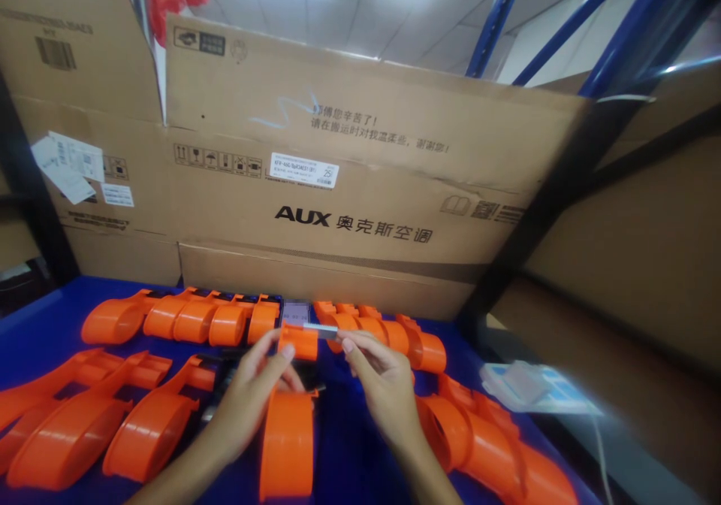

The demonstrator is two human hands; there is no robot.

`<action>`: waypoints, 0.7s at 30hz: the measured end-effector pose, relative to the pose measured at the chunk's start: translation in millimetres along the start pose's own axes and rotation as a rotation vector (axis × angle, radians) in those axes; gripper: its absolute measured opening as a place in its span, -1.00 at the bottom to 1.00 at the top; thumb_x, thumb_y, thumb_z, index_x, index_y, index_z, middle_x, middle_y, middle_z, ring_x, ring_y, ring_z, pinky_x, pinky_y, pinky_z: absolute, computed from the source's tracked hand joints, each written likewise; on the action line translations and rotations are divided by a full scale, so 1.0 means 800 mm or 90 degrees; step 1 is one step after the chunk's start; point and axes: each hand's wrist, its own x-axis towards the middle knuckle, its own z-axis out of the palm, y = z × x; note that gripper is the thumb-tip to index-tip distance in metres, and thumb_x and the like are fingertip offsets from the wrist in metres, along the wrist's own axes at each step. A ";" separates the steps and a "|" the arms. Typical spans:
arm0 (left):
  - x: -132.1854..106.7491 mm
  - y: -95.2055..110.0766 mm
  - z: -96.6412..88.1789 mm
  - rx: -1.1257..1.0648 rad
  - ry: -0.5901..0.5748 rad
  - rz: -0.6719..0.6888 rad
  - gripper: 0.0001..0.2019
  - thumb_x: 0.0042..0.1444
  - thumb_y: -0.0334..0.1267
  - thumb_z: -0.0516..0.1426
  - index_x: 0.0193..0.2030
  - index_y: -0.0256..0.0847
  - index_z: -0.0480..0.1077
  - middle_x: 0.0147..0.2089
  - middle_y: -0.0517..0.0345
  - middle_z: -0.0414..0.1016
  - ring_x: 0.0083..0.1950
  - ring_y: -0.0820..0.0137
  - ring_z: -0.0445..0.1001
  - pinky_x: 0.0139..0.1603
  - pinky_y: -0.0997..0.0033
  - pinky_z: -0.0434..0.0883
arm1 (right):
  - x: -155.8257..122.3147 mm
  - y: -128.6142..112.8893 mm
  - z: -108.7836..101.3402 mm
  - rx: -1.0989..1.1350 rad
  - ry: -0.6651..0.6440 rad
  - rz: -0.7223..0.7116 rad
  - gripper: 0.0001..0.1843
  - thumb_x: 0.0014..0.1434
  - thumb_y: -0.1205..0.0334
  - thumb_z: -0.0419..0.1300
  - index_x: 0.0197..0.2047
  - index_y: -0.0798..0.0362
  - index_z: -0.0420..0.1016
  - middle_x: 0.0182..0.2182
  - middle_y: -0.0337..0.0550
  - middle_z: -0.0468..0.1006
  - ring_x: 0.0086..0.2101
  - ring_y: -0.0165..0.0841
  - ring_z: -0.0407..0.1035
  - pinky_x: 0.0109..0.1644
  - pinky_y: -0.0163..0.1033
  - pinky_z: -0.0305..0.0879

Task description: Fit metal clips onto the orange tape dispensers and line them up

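Orange plastic piece (303, 343) sits in the left grip (262, 373), against the thumb.

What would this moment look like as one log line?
Left hand: gripping orange piece | Right hand: pinching toothed strip at its upper end | Around: other orange pieces on blue surface

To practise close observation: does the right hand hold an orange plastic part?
No, the right hand pinches one end of a thin, grey, toothed strip.

Workshop — blue rack (498, 20), cardboard panels (360, 197).
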 end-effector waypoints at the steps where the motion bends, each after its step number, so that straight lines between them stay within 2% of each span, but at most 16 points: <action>1: -0.001 0.001 0.001 -0.005 0.004 -0.004 -0.45 0.07 0.11 0.24 0.08 -0.21 0.34 -0.50 0.17 0.57 -0.49 0.28 0.55 -0.44 0.42 0.40 | 0.000 0.000 -0.001 -0.004 -0.008 -0.015 -0.78 0.20 0.08 0.29 -0.18 -0.01 0.68 -0.23 -0.06 0.63 -0.23 -0.20 0.49 -0.18 -0.13 0.46; 5: -0.002 0.004 0.003 -0.006 -0.002 -0.016 -0.45 0.05 0.11 0.25 0.06 -0.23 0.38 -0.51 0.16 0.57 -0.51 0.27 0.55 -0.46 0.41 0.40 | -0.002 0.002 -0.002 -0.029 -0.053 -0.069 -0.84 0.22 0.14 0.28 -0.21 -0.01 0.68 -0.20 -0.05 0.61 -0.18 -0.21 0.48 -0.08 -0.13 0.44; 12: -0.004 0.000 0.002 0.042 -0.054 -0.006 -0.51 0.18 0.08 0.16 0.10 -0.24 0.34 -0.49 0.13 0.58 -0.43 0.25 0.57 -0.40 0.39 0.41 | -0.007 -0.004 0.004 -0.074 -0.084 -0.093 -0.83 0.26 0.17 0.25 -0.14 -0.04 0.67 -0.22 -0.09 0.58 -0.23 -0.27 0.47 -0.15 -0.19 0.41; 16: -0.003 -0.002 0.003 0.052 -0.082 0.000 -0.57 0.20 0.08 0.15 0.02 -0.24 0.37 -0.48 0.10 0.59 -0.44 0.25 0.57 -0.39 0.39 0.41 | -0.008 -0.006 0.006 -0.084 -0.091 -0.099 -0.80 0.27 0.17 0.24 -0.10 -0.03 0.66 -0.23 -0.08 0.57 -0.23 -0.26 0.45 -0.15 -0.19 0.40; 21: 0.000 0.003 0.001 0.038 -0.056 -0.012 -0.51 0.15 0.08 0.19 0.08 -0.23 0.33 -0.49 0.12 0.59 -0.46 0.25 0.57 -0.43 0.40 0.41 | -0.007 -0.003 0.007 -0.113 -0.102 -0.101 -0.76 0.31 0.19 0.17 -0.02 -0.04 0.61 -0.19 -0.08 0.56 -0.24 -0.26 0.44 -0.16 -0.18 0.38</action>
